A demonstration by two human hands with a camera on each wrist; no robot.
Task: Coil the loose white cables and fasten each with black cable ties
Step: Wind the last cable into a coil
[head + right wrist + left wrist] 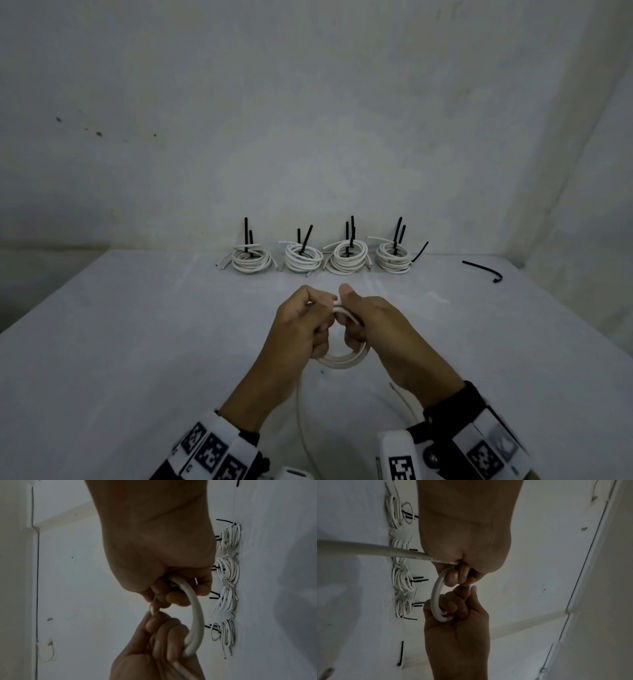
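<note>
Both hands hold one white cable [342, 361] wound into a small coil above the middle of the table. My left hand [305, 325] grips the coil's left side, fingers curled round the strands. My right hand [359, 322] grips the right side, thumb up on top. In the left wrist view the coil [436, 596] arcs between the two fists, and a loose length [368, 550] runs off to the left. The right wrist view shows the same coil [195, 615]. The cable's free tail [301, 418] trails toward me between my wrists.
Several finished white coils [346, 262] with upright black ties [351, 233] stand in a row at the table's back edge by the wall. One loose black cable tie [483, 269] lies at the back right.
</note>
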